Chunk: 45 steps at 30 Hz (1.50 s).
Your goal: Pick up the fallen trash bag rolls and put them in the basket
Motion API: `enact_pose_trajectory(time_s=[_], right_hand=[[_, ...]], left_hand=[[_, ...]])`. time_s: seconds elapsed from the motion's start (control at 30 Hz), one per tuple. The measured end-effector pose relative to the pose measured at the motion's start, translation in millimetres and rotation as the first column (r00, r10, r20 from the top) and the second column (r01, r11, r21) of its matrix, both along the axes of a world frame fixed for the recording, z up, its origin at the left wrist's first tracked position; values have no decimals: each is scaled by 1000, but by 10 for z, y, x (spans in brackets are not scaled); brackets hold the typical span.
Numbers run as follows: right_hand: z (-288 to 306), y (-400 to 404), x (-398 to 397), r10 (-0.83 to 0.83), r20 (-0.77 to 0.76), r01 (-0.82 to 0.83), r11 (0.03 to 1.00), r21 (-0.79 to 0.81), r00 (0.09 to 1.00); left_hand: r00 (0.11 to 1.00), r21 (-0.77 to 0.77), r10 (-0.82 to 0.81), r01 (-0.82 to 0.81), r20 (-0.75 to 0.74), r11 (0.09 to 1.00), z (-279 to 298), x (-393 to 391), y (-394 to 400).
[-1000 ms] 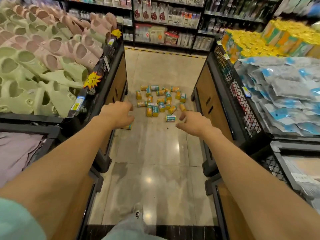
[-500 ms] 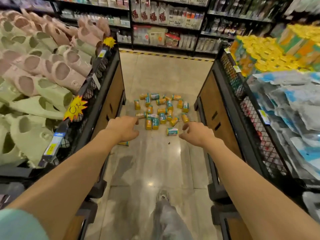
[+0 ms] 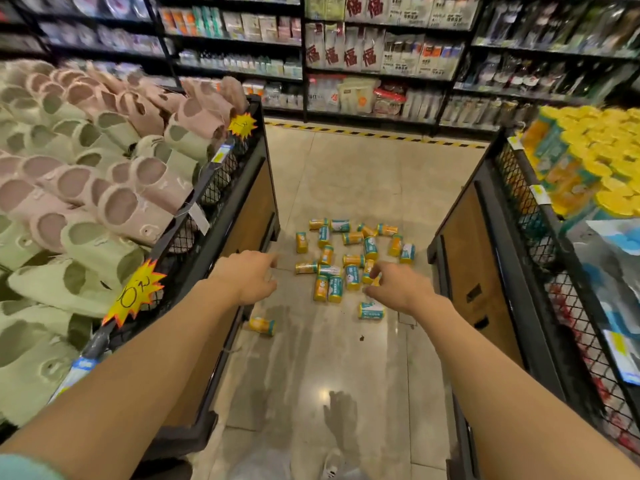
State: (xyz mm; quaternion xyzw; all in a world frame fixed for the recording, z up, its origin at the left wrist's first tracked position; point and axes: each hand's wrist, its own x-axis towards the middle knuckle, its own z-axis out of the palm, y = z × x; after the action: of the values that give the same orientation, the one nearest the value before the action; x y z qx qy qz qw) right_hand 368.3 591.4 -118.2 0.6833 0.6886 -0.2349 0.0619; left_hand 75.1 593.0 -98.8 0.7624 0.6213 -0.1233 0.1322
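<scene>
- Head view: a shop aisle with a pale tiled floor [image 3: 346,174] running between two black wire display bins, stocked shelves [image 3: 381,57] across the far end.
- Left bin [image 3: 221,188] is heaped with pink and green slippers; the right bin [image 3: 512,216], likely the basket meant, holds matching yellow-and-teal packs.
- The fallen trash bag rolls [image 3: 349,258] lie scattered on the floor between the bins, with one stray roll [image 3: 262,326] near the left bin's foot and another [image 3: 370,310] just below the right hand.
- Left hand [image 3: 247,277] reaches forward, fingers loosely curled, holding nothing.
- Right hand [image 3: 398,285] reaches over the cluster, fingers relaxed and spread, empty; contact with any roll cannot be told.
- Risk, as a judgement: the rolls are round and the floor glossy, so a nudge or step could send them rolling under the bins.
</scene>
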Motion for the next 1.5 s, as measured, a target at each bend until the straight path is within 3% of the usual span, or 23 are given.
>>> enact_pose_trajectory(time_s=[0.3,0.57,0.87,0.97,1.1,1.4,1.5], right_hand=[[-297,1106,-489,20,-7,-20,997,-69,1000],[-498,2058,-1037,-47,-80,36,990,-138,996],[-811,2803,-1228,64,-49,-73,978,-195,997],[-1019,3074,-1185,90,-69,-103,967,-233,994],[-1286,3436,-1076,95,-125,-128,949,-287,988],[-2276,4038,-978,67,-142,-117,918,-380,988],[-2791,4142,-1033,-36,-181,-37,921,-387,983]], left_hand=[[988,-63,132,-128,76,990,-486,-457,878],[882,-221,386,-333,270,916,-790,-960,1638],[800,-292,539,-467,262,835,-1046,-1105,1980],[700,-348,655,-562,283,751,-1157,-1039,2053],[395,-409,830,-733,395,544,-1366,-872,2129],[203,-513,928,-786,313,345,-2387,-688,2435],[-1,-599,956,-779,295,184,-2970,-681,2531]])
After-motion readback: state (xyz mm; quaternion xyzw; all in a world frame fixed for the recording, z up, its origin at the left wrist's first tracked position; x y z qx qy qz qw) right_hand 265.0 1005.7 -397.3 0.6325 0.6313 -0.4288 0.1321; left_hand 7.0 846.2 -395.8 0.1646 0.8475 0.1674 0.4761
